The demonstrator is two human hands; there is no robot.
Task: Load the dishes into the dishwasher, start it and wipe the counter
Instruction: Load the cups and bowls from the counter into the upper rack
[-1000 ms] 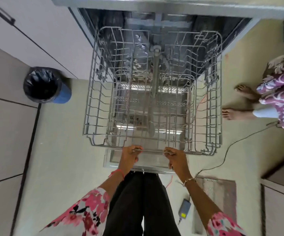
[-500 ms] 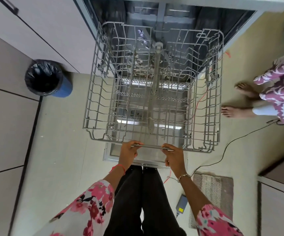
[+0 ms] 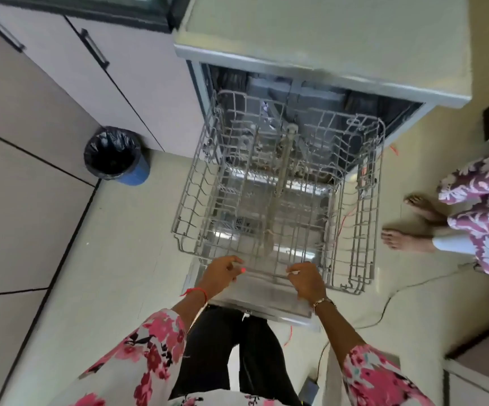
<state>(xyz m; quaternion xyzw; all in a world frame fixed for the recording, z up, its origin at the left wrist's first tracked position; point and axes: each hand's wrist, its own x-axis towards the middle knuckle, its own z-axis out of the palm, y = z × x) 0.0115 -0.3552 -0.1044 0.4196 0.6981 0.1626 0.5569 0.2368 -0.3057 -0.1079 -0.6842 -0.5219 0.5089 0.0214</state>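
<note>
My left hand [image 3: 221, 272] and my right hand [image 3: 305, 281] were both at the near edge of the wire rack [image 3: 278, 200], which stood pulled out over the dishwasher's lowered door [image 3: 255, 300]. The right grip was curled around the thin front bar of the rack, knuckles up. The left grip sat at the same bar with its fingers bent, though I could not tell whether it was pinching the wire or only resting against it (the frame was blurred there). The rack held no dishes that I could see; its tines and a long spray arm [image 3: 283, 168] showed through the mesh. The far end of the rack reached into the open dishwasher [image 3: 310, 92], under the pale table [image 3: 340, 33] edge. On the floor near the rack's left side stood a blue bin [image 3: 116, 155] lined with a black bag, close against the cabinet fronts [image 3: 70, 83]. Off the rack's right side were another person's bare feet [image 3: 404, 221], and a thin cable [image 3: 413, 291] trailed across the floor beside the door's right corner.
</note>
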